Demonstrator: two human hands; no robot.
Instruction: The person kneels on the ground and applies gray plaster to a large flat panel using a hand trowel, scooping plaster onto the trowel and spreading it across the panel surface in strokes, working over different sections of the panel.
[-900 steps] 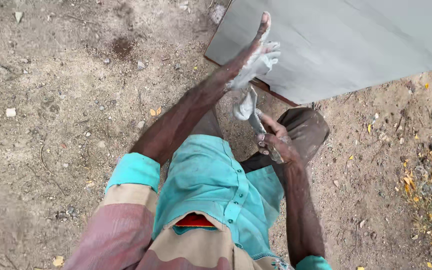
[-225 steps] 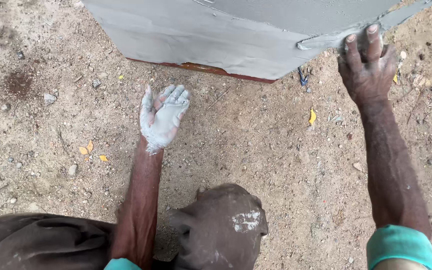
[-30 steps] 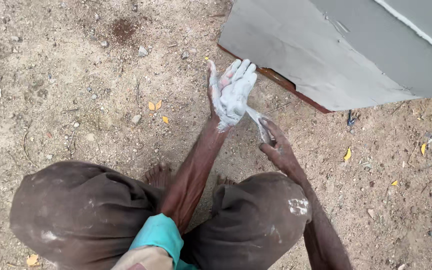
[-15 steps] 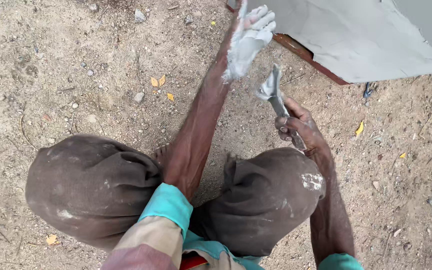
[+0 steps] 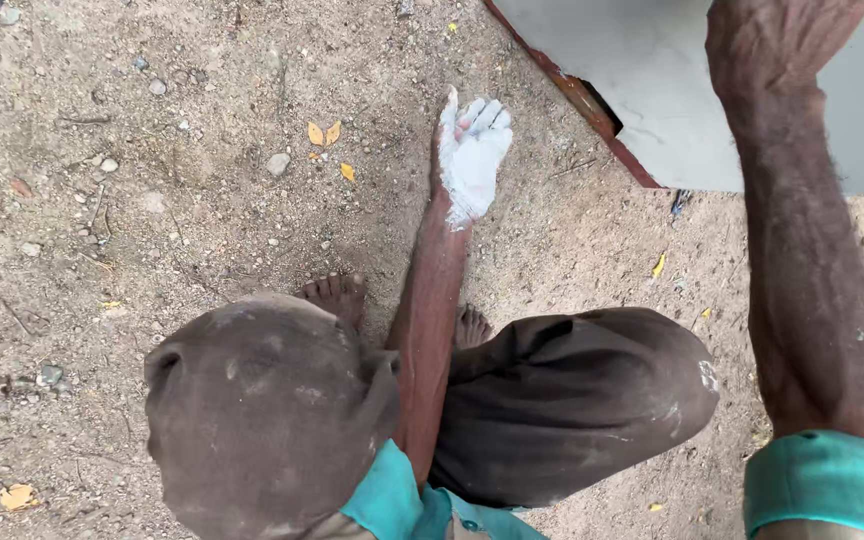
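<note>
A: Left hand [image 5: 474,150] first. We see it stretched forward over the sandy ground [image 5: 152,200], palm up, fingers spread, coated in white putty [image 5: 472,170]. It grips nothing; the putty just sits on the palm.

B: Agreed. Right hand [image 5: 777,45]?

A: Raised at top right, pressed against the grey panel [image 5: 652,90]. We only see its back and wrist. Can't tell if it's clenched or holding any tool; the fingers are cut off by the frame edge.

B: Panel position?

A: Top right, grey face, rusty-red lower edge [image 5: 572,90] just above the dirt, near the left hand but apart from it.

B: Anything else?

A: Person squats, dusty dark trousers [image 5: 272,400], bare toes [image 5: 337,293] between the knees, teal cuffs [image 5: 827,480], a few yellow leaves [image 5: 324,133] left of the putty hand.
</note>
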